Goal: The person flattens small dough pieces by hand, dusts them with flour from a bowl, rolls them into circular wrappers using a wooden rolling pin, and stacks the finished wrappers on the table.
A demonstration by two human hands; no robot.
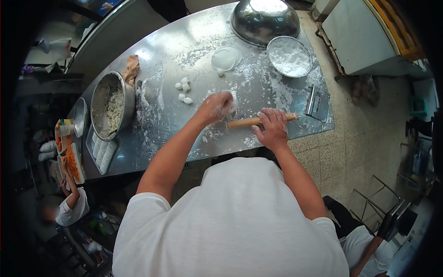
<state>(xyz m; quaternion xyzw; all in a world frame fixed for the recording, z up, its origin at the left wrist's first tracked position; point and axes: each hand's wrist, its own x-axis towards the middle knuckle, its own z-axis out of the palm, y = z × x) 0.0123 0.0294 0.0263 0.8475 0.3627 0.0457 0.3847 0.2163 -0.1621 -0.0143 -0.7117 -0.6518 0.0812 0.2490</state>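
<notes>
My left hand is closed, its fingers pinching the edge of a small floury piece of dough on the steel table. To its right, my right hand lies over a wooden rolling pin, gripping it between palm, fingers and thumb. Flour coats the fingertips. Several small dough lumps sit left of my left hand. Farther back, round flat dough wrappers lie stacked, with a little lump of dough at their near edge.
A bowl of flour and an overturned steel bowl stand at the back right. The metal scraper lies near the right edge. At left are a basin of filling and a tray of white pieces. Other people work at both lower sides.
</notes>
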